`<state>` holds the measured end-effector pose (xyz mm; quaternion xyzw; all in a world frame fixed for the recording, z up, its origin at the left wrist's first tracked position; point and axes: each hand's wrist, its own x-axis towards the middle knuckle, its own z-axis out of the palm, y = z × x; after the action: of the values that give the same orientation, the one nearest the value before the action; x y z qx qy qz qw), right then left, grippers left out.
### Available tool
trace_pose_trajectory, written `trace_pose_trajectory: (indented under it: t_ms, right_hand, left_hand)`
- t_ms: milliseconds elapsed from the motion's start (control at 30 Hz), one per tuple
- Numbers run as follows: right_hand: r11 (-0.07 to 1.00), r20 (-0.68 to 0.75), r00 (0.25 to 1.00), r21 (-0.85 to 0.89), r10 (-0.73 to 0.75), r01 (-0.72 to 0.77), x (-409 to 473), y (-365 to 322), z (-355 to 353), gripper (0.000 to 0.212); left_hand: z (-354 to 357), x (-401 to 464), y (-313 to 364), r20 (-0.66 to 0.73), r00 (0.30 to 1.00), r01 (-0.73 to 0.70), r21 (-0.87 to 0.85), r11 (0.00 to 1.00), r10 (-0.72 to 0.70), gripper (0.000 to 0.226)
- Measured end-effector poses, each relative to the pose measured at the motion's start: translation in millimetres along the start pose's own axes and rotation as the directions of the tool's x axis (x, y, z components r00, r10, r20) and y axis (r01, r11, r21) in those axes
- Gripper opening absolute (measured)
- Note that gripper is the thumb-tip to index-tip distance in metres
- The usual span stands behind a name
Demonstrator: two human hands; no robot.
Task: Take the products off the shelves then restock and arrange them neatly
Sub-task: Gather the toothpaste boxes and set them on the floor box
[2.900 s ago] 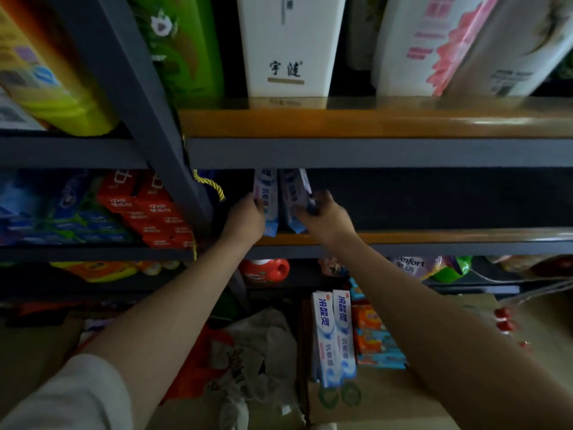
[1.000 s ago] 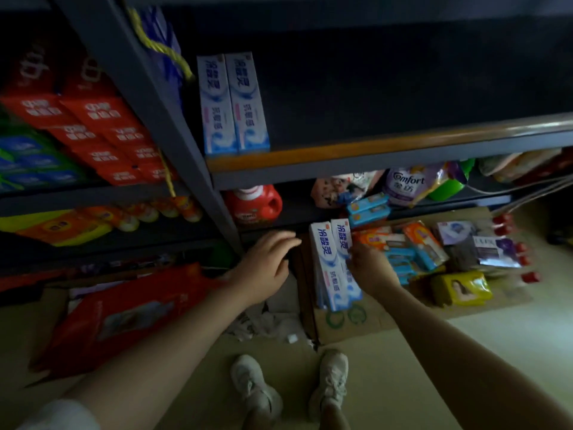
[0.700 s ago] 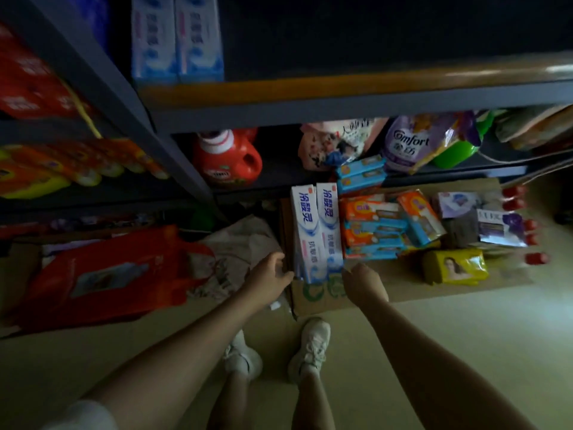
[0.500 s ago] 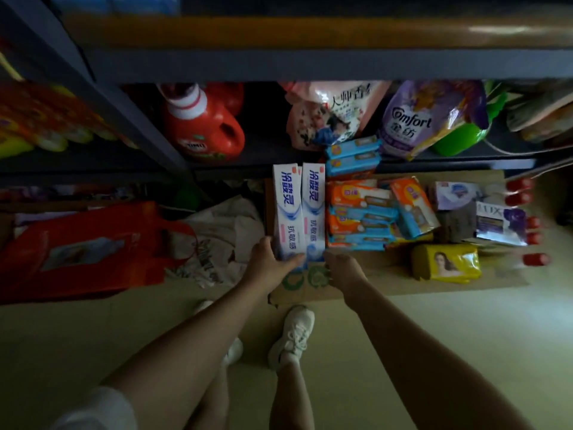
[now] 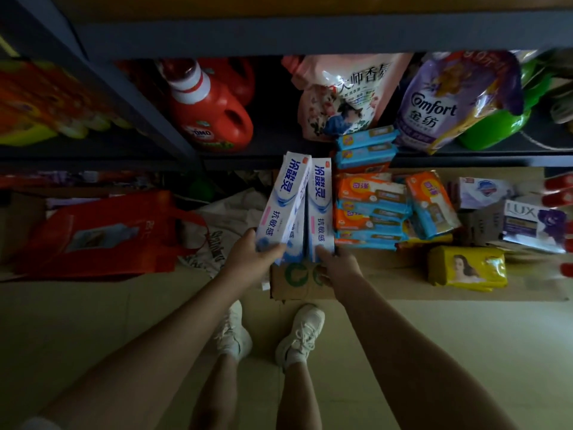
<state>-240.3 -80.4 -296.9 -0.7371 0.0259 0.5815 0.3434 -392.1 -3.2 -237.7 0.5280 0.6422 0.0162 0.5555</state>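
Since half a second ago the left hand (image 5: 248,262) has lifted one toothpaste box (image 5: 282,200) off the pile, its near end tilted up, fingers (image 5: 273,248) clamped round that end. The right hand (image 5: 336,266) pinches the near end of the neighbouring toothpaste box (image 5: 321,209), which lies on the cardboard sheet (image 5: 294,280) on the floor. Just right sit stacked soap packs (image 5: 372,209), below the bottom shelf (image 5: 310,156).

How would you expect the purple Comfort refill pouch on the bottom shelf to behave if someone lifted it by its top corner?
The Comfort pouch looks like a soft film bag, creased and bulging, so it would probably sag rather than stay stiff. Its swollen lower body suggests liquid, so likely heavy for its size. The glossy surface may be slippery, and since it leans on the green bottle, it might slump once moved.
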Motion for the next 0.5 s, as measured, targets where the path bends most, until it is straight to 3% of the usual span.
trace_pose_trajectory:
  t_ms: [133, 267, 400, 500]
  right_hand:
    - [0.999, 0.039, 0.998, -0.004, 0.039, -0.038, -19.3, 3.0, -4.1, 0.02]
    - [1.0, 0.184, 0.983, -0.012, 0.03, -0.028, -60.7, -8.4, -16.4, 0.023]
    - [0.993, 0.26, 0.959, 0.044, -0.115, 0.107, -113.6, -37.7, -26.8, 0.021]
    - [0.969, 0.248, 0.936, 0.055, -0.249, 0.243, -150.4, -75.0, -25.1, 0.016]
  left_hand:
    - [-22.3, -20.9, 6.2, 0.001, 0.998, -0.066, -0.12, 0.991, 0.067, 0.024]
    - [-49.5, -52.0, 19.3, 0.044, 0.979, -0.194, -0.127, 0.973, 0.201, 0.036]
    - [-85.9, -86.1, 52.9, -0.051, 0.929, -0.37, -0.066, 0.927, 0.367, 0.039]
    - [-115.2, -105.5, 87.7, -0.124, 0.848, -0.514, 0.037, 0.857, 0.515, 0.041]
